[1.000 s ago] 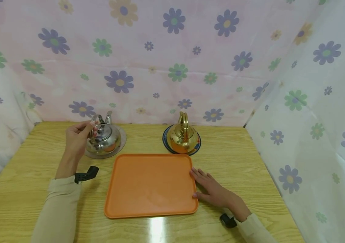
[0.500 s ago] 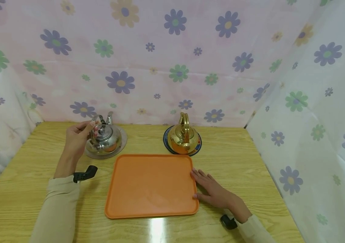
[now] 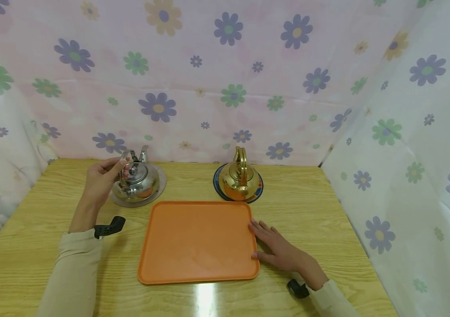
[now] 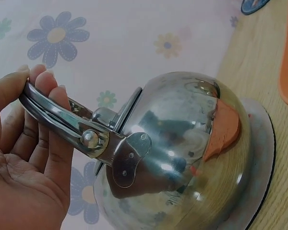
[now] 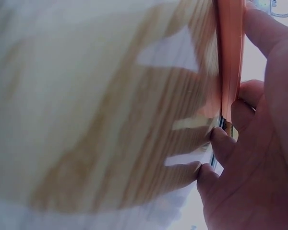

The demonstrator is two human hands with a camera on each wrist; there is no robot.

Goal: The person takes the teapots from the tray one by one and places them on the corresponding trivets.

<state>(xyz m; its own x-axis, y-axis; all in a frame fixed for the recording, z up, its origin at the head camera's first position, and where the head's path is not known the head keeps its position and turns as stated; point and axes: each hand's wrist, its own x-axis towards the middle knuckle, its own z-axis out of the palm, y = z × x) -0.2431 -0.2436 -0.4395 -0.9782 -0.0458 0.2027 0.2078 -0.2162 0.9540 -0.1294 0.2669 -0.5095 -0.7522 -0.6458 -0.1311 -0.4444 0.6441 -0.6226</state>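
Observation:
A shiny silver kettle (image 3: 139,182) stands at the back left on a round pale mat (image 3: 162,182). My left hand (image 3: 98,184) holds its raised handle (image 4: 55,115), thumb on one side and fingers through the loop from the other. An orange tray (image 3: 198,242) lies flat on the table in front. At its right edge rests my right hand (image 3: 278,250), fingers extended; in the right wrist view the fingertips (image 5: 252,91) touch or nearly touch the tray's side. A gold kettle (image 3: 237,181) stands behind the tray, its handle upright.
Under the gold kettle is a round blue patterned mat (image 3: 216,187), close to the tray's back edge. The wood-grain table (image 3: 304,198) ends at a flowered cloth (image 3: 193,110) at the back. Another flowered cloth hangs on the right.
The head view shifts very slightly. Both hands, the kettles and the tray stay in place; the left wrist and sleeve shift a little leftward.

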